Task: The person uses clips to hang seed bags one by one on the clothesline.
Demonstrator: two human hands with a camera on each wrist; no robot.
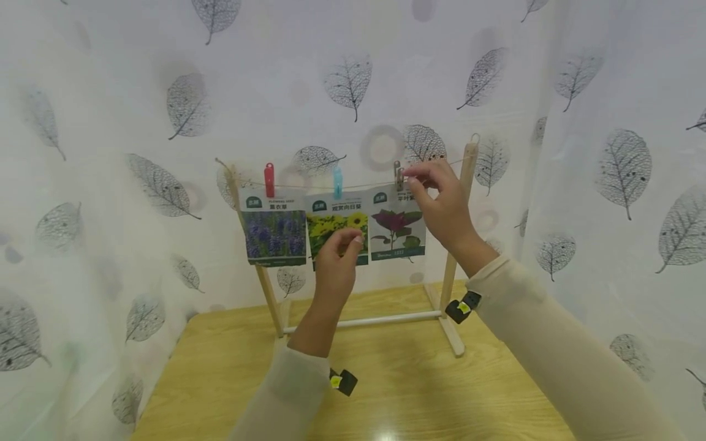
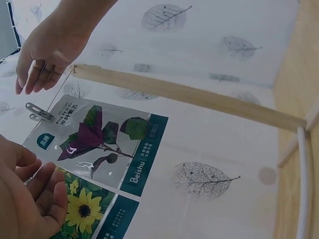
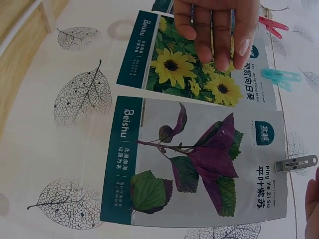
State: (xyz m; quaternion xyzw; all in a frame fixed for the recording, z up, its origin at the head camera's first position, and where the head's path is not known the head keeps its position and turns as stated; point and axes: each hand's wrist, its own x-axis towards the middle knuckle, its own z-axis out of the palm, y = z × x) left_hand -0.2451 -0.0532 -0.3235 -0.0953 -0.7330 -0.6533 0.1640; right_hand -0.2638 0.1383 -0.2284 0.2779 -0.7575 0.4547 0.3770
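Three seed packets hang side by side from a string: a lavender packet (image 1: 274, 236), a sunflower packet (image 1: 361, 228) and a purple-leaf packet (image 3: 199, 164). A red clothespin (image 1: 269, 179), a light blue clothespin (image 1: 338, 182) and a grey clothespin (image 2: 40, 113) pin them at their top edges. My right hand (image 1: 444, 199) is raised beside the grey clothespin, its fingers loosely bent and apart from it in the left wrist view. My left hand (image 1: 337, 264) hovers before the sunflower packet, covering part of it, with relaxed fingers and nothing in them.
The string (image 1: 366, 185) runs between two wooden posts; the right post (image 1: 469, 168) stands close behind my right hand. A white bar (image 1: 386, 320) joins the posts low down, over the wooden table (image 1: 386, 380). A leaf-print curtain (image 1: 353, 37) surrounds the table.
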